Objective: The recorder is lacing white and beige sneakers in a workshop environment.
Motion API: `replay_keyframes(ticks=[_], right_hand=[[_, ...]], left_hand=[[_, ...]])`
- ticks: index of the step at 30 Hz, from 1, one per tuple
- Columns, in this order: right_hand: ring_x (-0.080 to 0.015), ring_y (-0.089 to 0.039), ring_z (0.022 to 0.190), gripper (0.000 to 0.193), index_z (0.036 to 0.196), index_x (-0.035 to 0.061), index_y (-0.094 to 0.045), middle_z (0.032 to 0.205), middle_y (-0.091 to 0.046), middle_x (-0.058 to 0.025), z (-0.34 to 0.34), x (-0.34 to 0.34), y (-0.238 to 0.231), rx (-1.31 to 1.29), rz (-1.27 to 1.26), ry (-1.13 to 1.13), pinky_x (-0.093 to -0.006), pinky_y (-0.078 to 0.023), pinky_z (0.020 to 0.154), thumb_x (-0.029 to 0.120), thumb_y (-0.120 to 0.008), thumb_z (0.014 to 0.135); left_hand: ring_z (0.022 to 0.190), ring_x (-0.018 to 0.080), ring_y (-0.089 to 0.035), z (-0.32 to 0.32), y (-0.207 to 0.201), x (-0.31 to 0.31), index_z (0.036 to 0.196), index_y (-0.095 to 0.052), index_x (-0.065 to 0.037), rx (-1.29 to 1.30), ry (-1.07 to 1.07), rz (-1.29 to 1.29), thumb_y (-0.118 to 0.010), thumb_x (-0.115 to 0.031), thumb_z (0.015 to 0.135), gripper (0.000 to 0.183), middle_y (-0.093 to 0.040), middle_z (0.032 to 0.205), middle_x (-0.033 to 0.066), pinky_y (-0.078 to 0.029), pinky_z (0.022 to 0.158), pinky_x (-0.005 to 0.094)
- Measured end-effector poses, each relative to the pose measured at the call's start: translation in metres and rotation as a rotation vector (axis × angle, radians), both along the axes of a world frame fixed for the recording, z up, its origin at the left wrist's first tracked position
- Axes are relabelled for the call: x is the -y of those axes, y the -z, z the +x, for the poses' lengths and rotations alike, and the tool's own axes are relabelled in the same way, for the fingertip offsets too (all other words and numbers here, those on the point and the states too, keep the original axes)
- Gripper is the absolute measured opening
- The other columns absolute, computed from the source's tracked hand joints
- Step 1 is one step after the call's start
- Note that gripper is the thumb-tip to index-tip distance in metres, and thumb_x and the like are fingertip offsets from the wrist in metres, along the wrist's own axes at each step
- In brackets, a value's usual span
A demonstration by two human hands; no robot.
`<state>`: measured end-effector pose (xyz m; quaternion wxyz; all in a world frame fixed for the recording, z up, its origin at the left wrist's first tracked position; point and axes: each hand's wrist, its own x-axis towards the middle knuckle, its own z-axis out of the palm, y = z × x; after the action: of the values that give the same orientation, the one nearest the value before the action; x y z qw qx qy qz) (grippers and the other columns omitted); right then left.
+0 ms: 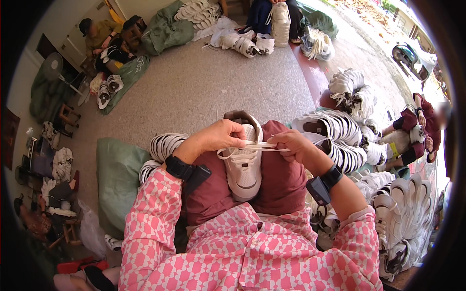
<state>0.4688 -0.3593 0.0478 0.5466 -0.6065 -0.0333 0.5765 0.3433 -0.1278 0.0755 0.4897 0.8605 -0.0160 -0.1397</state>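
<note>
While the sneaker (pixel 244 177) is resting between the maroon trouser legs (pixel 206 189), its lace (pixel 259 145) could be slipping loose if either pinch is easing, or the sneaker tipping if they're parting. It's looking off-white, grey-banded toe pointing near; left hand (pixel 219 137) and right hand (pixel 296 145) are pinching lace, fingertips closed.

READ: nothing legible | pale shoe (pixel 244 186): small dark mark (pixel 243 170) at 6 o'clock of the laces (pixel 258 145), too small to read | green sack (pixel 125 83), between 10 and 11 o'clock from centre: pale marking (pixel 141 62), unclear | elsewhere: no text made out
</note>
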Motion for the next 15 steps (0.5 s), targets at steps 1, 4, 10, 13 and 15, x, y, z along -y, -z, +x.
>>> replay_keyframes(ticks=[1, 4, 10, 13, 15], right_hand=[[-0.0052, -0.029, 0.033, 0.019, 0.073, 0.0032, -0.066, 0.047, -0.037, 0.0061, 0.0, 0.0, 0.001, 0.014, -0.006, 0.02, -0.0252, -0.016, 0.034, 0.014, -0.064, 0.088], [-0.0058, -0.028, 0.033, 0.018, 0.075, 0.0026, -0.066, 0.047, -0.036, 0.0061, -0.004, 0.0, -0.003, 0.049, -0.019, 0.044, -0.0254, -0.015, 0.034, 0.015, -0.064, 0.088], [-0.0052, -0.025, 0.035, 0.018, 0.069, 0.0062, -0.064, 0.048, -0.033, 0.0077, -0.007, 0.002, -0.003, 0.106, -0.002, 0.043, -0.026, -0.013, 0.036, 0.017, -0.067, 0.083], [-0.0055, -0.026, 0.035, 0.019, 0.071, 0.0058, -0.063, 0.049, -0.034, 0.0068, -0.008, 0.004, -0.005, 0.142, -0.009, 0.036, -0.0254, -0.014, 0.036, 0.019, -0.067, 0.084], [-0.0054, -0.027, 0.036, 0.02, 0.073, 0.0056, -0.064, 0.05, -0.036, 0.0063, -0.005, 0.007, -0.005, 0.162, -0.013, 0.031, -0.0249, -0.015, 0.036, 0.021, -0.069, 0.085]], left_hand=[[0.069, 0.0096, -0.055, 0.0, 0.0, 0.0, 0.086, -0.067, -0.002, -0.001, 0.0, -0.003, -0.072, -0.016, 0.08, 0.016, -0.063, 0.075, 0.0002, -0.046, 0.061, 0.0283], [0.071, 0.0077, -0.055, 0.002, -0.004, 0.003, 0.09, -0.067, -0.004, -0.065, 0.004, -0.003, -0.072, -0.015, 0.082, 0.015, -0.061, 0.076, -0.0021, -0.045, 0.064, 0.0259], [0.068, 0.0106, -0.055, 0.004, 0.003, 0.016, 0.09, -0.066, -0.003, -0.006, -0.036, 0.185, -0.073, -0.018, 0.08, 0.019, -0.061, 0.073, 0.0016, -0.046, 0.062, 0.0277], [0.068, 0.0108, -0.055, 0.007, 0.003, 0.016, 0.089, -0.066, -0.002, -0.005, -0.052, 0.22, -0.073, -0.019, 0.079, 0.021, -0.06, 0.072, 0.0031, -0.045, 0.062, 0.0284], [0.073, 0.0152, -0.062, 0.008, 0.003, 0.014, 0.088, -0.069, -0.004, -0.012, -0.038, 0.233, -0.073, -0.019, 0.079, 0.018, -0.067, 0.078, 0.0071, -0.048, 0.065, 0.0317]])
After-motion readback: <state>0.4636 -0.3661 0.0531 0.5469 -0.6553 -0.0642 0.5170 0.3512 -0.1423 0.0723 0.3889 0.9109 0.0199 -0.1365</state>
